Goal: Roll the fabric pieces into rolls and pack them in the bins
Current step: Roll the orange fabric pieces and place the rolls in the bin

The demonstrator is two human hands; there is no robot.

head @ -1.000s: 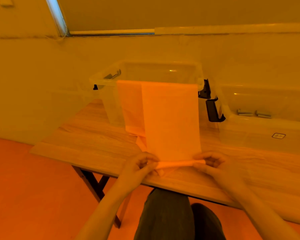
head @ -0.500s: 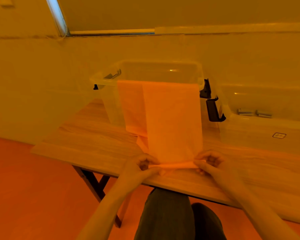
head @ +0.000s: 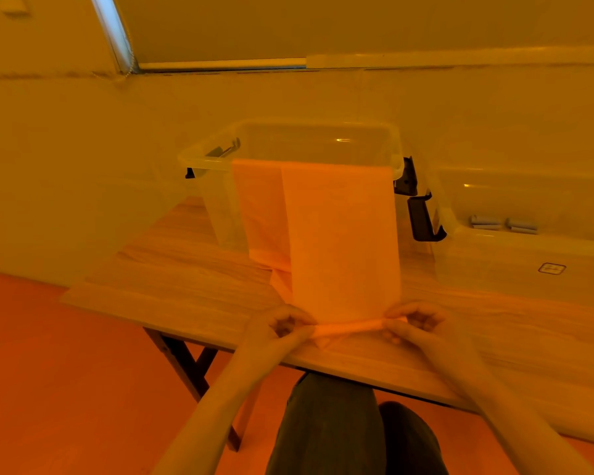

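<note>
The fabric piece (head: 343, 241) runs as one long strip straight away from the person, its far end draped over the rim of the clear bin (head: 288, 132) and its near end turned into a thin roll lying crosswise on the wooden counter (head: 172, 286). The left hand (head: 282, 329) and right hand (head: 415, 323) each pinch one end of that roll, fingers curled over it, equally near. The cloth looks thin, soft and matte, so rolling forward towards the smooth, glossy bin should gather the strip evenly.
</note>
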